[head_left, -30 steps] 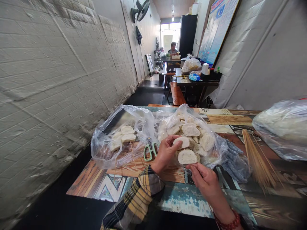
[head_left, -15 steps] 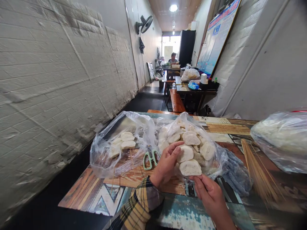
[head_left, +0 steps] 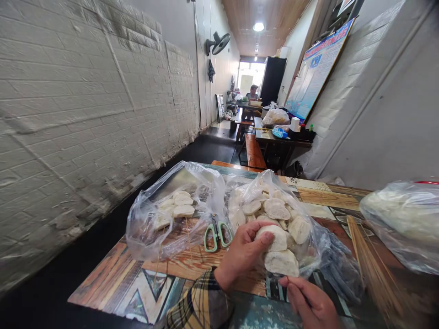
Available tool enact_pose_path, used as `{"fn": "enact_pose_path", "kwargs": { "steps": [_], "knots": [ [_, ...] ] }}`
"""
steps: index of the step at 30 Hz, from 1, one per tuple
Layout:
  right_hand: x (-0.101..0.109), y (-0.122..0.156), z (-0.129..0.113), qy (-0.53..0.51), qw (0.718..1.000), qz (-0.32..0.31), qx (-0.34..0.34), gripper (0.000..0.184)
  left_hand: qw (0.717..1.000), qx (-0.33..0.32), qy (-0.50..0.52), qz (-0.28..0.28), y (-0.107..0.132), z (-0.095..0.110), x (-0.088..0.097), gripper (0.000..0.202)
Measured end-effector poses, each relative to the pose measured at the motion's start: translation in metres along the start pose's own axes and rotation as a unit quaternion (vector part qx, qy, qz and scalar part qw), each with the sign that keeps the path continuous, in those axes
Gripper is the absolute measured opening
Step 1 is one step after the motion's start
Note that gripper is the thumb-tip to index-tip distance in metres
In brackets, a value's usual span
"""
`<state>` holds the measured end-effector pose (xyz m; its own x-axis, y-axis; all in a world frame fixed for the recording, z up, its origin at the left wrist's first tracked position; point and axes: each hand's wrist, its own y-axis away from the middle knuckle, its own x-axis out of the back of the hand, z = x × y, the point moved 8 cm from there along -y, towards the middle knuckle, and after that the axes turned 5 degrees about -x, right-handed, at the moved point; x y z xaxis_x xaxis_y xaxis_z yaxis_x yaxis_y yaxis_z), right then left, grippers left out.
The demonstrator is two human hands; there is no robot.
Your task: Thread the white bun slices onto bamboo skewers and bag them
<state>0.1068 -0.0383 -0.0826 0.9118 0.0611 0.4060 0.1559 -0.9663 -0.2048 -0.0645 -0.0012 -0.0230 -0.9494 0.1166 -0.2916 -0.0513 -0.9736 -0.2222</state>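
Observation:
My left hand point(head_left: 248, 246) is closed on a pale, bread-like slice point(head_left: 274, 237), its thumb pressed on the slice's face. Just below hangs a second pale slice point(head_left: 281, 262), in line with the first. At that slice's lower edge, my right hand point(head_left: 310, 297) pinches the end of a thin bamboo skewer point(head_left: 287, 277), most of which is hidden. Behind both hands an open clear plastic bag point(head_left: 310, 224) is full of similar slices. To the left, another clear bag point(head_left: 144, 228) lies under skewered slices point(head_left: 183, 210). Green-handled scissors point(head_left: 216, 235) rest between the bags.
A bundle of bamboo skewers point(head_left: 373, 265) lies at the right, beside a dark bluish cloth or bag point(head_left: 339, 260). A large filled plastic bag point(head_left: 404, 214) sits at the far right. Beyond the patterned table point(head_left: 113, 278) are benches point(head_left: 254, 151), a further table and a seated person point(head_left: 253, 93).
Both hands have moved slightly right and down in view. My left hand has shifted onto the upper slice, its thumb now across it. My right hand still pinches the skewer end.

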Motion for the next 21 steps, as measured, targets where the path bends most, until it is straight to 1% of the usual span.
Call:
{"fn": "enact_pose_path", "kwargs": {
  "steps": [6,10,13,16,21],
  "knots": [
    [0.007,-0.001,-0.009,0.049,0.998,0.035,0.024,0.052,0.999,0.006,-0.034,0.011,0.005,0.005,-0.007,0.052],
    [0.011,-0.001,-0.013,0.068,0.996,0.053,0.028,0.058,0.998,0.001,-0.057,0.001,0.007,0.007,-0.011,0.051],
    [0.012,0.000,-0.011,0.076,0.995,0.065,0.023,0.059,0.997,-0.008,-0.077,-0.004,0.007,0.009,-0.011,0.047],
    [0.013,0.000,-0.007,0.076,0.994,0.074,0.020,0.056,0.996,-0.007,-0.088,-0.017,0.008,0.010,-0.013,0.044],
    [0.013,0.001,0.002,0.074,0.995,0.072,0.012,0.053,0.997,-0.002,-0.077,-0.023,0.008,0.009,-0.016,0.042]
  ]
}}
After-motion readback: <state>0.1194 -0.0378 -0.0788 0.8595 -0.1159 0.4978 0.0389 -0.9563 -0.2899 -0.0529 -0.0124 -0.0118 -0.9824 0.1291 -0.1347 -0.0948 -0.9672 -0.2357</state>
